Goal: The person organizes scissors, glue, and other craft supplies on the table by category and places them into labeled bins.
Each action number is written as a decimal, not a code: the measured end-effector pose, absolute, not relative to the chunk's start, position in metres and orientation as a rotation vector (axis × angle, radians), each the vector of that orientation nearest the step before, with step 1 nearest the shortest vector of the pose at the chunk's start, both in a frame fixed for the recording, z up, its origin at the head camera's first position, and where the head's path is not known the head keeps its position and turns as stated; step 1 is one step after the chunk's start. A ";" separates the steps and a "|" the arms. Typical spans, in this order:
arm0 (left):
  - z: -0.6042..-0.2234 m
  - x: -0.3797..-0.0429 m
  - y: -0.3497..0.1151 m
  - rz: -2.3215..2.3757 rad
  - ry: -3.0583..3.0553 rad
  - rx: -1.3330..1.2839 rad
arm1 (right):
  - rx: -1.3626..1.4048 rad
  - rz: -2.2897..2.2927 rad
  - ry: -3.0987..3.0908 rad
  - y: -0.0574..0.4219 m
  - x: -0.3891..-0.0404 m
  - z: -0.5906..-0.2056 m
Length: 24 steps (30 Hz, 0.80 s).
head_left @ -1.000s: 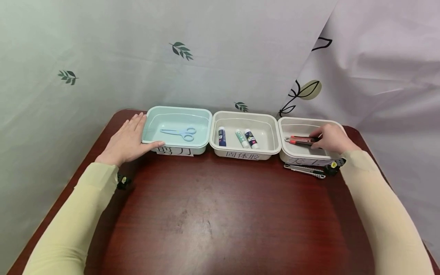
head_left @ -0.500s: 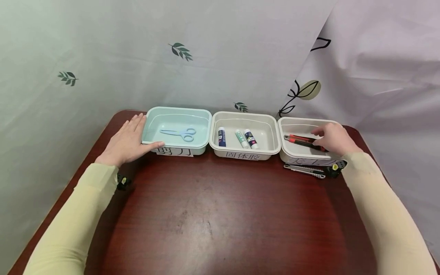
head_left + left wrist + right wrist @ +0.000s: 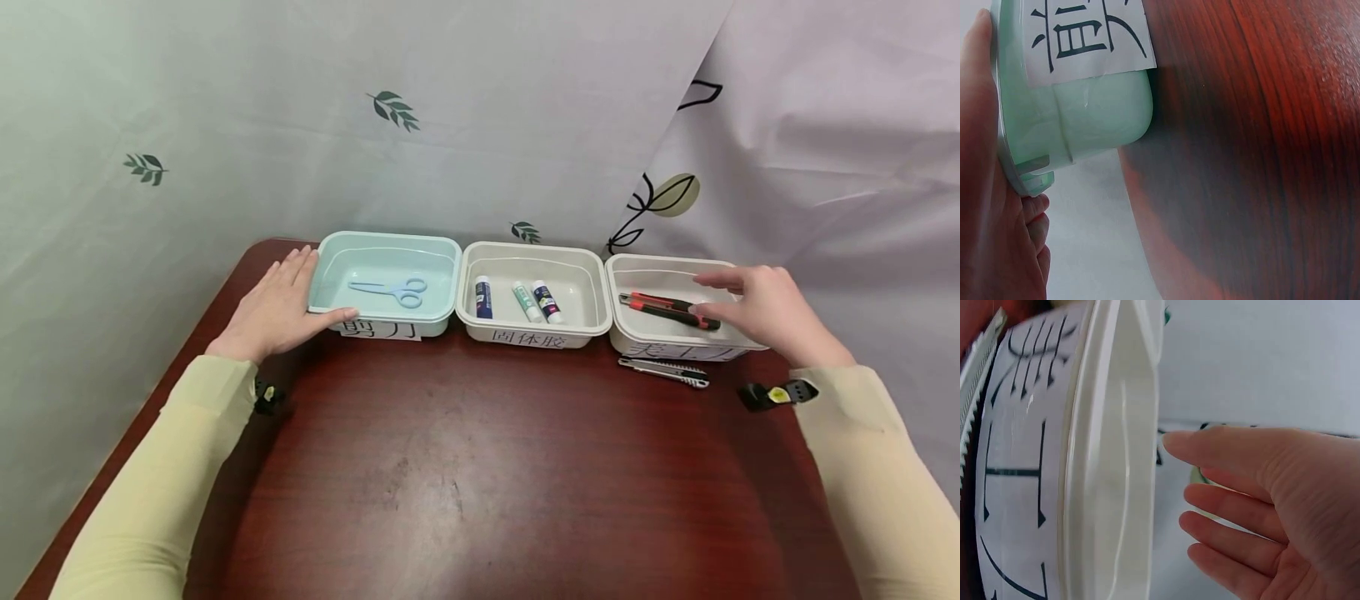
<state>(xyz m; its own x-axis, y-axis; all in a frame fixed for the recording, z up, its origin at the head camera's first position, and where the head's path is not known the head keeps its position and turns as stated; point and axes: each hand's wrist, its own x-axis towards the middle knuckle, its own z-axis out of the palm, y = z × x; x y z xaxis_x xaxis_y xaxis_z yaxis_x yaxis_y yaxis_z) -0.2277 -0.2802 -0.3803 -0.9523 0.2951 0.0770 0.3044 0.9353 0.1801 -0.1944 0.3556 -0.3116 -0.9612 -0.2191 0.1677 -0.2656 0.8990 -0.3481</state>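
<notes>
My left hand (image 3: 272,310) rests with straight fingers along the left end of a pale blue bin (image 3: 450,287), its thumb on the front rim. Blue scissors (image 3: 393,290) lie inside that bin. At the right, my right hand (image 3: 776,310) hovers over the right end of a cream bin (image 3: 622,268), thumb and fingers apart and holding nothing. Two red and black box cutters (image 3: 663,309) lie in this bin, one against the other. In the right wrist view the right hand (image 3: 1260,494) shows beyond the bin's rim, with its fingers loosely bent.
Between them stands another cream bin (image 3: 592,292) with several glue sticks (image 3: 548,302). A silver box cutter (image 3: 663,371) lies on the dark red table (image 3: 465,467) before the right bin. Patterned cloth (image 3: 465,125) hangs behind. Labels with characters front the bins.
My right hand has let go of a red and black box cutter, leaving it in the right bin, and has drawn back up and to the right. The left hand stays put.
</notes>
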 end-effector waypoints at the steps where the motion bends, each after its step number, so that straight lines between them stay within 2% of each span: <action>1: -0.380 -0.228 -0.280 -0.296 -3.042 -0.471 | 0.379 0.567 -2.934 0.354 -0.189 -0.310; 15: -0.380 -0.228 -0.280 -0.308 -3.049 -0.472 | 0.472 0.565 -2.836 0.337 -0.135 -0.313; 24: -0.379 -0.227 -0.280 -0.312 -3.052 -0.463 | 0.609 0.589 -2.846 0.333 -0.127 -0.331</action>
<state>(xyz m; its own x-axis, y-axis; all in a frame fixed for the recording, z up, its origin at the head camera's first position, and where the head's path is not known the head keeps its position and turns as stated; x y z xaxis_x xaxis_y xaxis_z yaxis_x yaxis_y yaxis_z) -0.2274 -0.2799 -0.3793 -0.9547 0.2896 0.0685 0.2974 0.9353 0.1918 -0.1272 0.3330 -0.3310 -0.9018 -0.3560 0.2450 -0.4240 0.8386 -0.3420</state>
